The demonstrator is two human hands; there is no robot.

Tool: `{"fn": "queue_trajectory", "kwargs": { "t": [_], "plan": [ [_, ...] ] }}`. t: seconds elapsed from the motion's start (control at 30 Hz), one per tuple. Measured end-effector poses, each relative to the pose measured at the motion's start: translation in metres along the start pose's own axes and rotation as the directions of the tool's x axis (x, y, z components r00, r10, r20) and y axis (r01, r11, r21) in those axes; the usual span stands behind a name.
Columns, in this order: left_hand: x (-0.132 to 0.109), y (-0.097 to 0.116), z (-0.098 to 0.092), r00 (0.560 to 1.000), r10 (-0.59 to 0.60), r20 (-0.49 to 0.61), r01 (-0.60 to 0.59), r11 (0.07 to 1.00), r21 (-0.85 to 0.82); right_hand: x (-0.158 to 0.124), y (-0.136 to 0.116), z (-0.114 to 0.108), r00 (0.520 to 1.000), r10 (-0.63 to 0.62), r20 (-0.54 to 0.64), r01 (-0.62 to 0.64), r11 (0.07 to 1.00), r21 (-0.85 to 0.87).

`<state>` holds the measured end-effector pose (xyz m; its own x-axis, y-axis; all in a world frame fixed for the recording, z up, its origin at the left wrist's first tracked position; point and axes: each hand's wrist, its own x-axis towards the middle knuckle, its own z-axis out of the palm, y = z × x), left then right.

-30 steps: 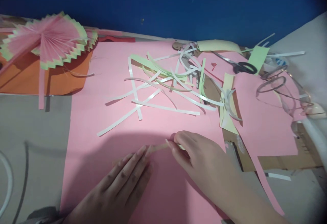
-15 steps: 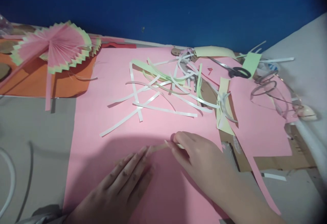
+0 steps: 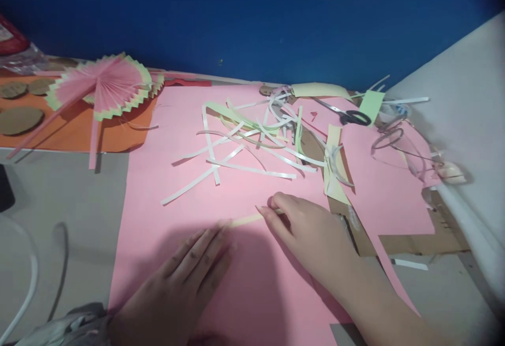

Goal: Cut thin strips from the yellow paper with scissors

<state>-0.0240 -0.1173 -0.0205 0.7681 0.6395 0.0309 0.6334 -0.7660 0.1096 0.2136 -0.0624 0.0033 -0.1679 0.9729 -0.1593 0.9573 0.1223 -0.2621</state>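
Observation:
A thin pale yellow strip [image 3: 248, 221] runs between my two hands over a large pink sheet [image 3: 158, 246]. My left hand [image 3: 193, 272] lies flat on the sheet, fingers stretched out, its fingertips on the strip's left end. The strip's right end is pinched between thumb and curled forefinger of my right hand [image 3: 300, 227]. Beyond the hands, white strips [image 3: 252, 169] and light green strips [image 3: 232, 114] lie loosely crossed on the pink sheet.
Scissors [image 3: 355, 118] lie at the back right near a green paper piece [image 3: 372, 105]. Wire-framed glasses [image 3: 389, 138] rest on pink paper. A pleated pink fan [image 3: 102, 85] and cardboard discs [image 3: 19, 120] sit on orange paper at the left. A blue wall stands behind.
The view has turned slightly left, showing more discs and a red object. Both hands stay on the strip, the right one slightly farther up in view.

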Motion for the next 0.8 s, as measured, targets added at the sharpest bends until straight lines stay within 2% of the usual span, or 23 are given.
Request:
{"fn": "queue_trajectory", "kwargs": {
  "t": [0.1,0.2,0.3,0.37,0.43,0.5,0.63,0.8],
  "plan": [
    [-0.006,0.000,0.004,0.999,-0.027,-0.030,0.027,1.000,-0.008,0.000,-0.001,-0.001,1.000,-0.005,0.010,0.005,1.000,0.007],
    [-0.004,0.001,0.003,0.993,-0.050,-0.109,0.050,0.999,-0.004,0.001,-0.002,-0.002,1.000,-0.010,0.005,0.010,1.000,-0.003],
    [0.015,0.005,-0.003,0.999,-0.016,-0.037,0.016,1.000,0.012,0.000,-0.003,-0.002,1.000,-0.013,-0.006,0.013,1.000,-0.018],
    [0.033,0.011,-0.005,0.999,0.031,-0.027,-0.032,0.999,-0.016,0.000,-0.003,-0.002,1.000,-0.022,-0.009,0.022,0.999,-0.025],
    [0.048,0.016,-0.004,1.000,-0.015,-0.020,0.013,0.998,-0.063,-0.001,-0.002,-0.003,1.000,-0.028,-0.004,0.027,0.999,-0.028],
    [0.056,0.020,0.000,1.000,-0.007,-0.021,0.005,0.993,-0.117,-0.001,-0.001,-0.006,1.000,-0.007,0.004,0.007,1.000,-0.010],
    [0.056,0.018,0.003,1.000,-0.007,-0.004,0.006,0.991,-0.137,-0.002,0.004,-0.016,0.992,0.116,0.059,-0.118,0.992,0.041],
    [0.053,0.015,0.001,1.000,0.022,0.003,-0.022,0.990,-0.136,-0.003,0.012,-0.022,0.981,0.127,0.145,-0.145,0.981,0.126]
  ]
}}
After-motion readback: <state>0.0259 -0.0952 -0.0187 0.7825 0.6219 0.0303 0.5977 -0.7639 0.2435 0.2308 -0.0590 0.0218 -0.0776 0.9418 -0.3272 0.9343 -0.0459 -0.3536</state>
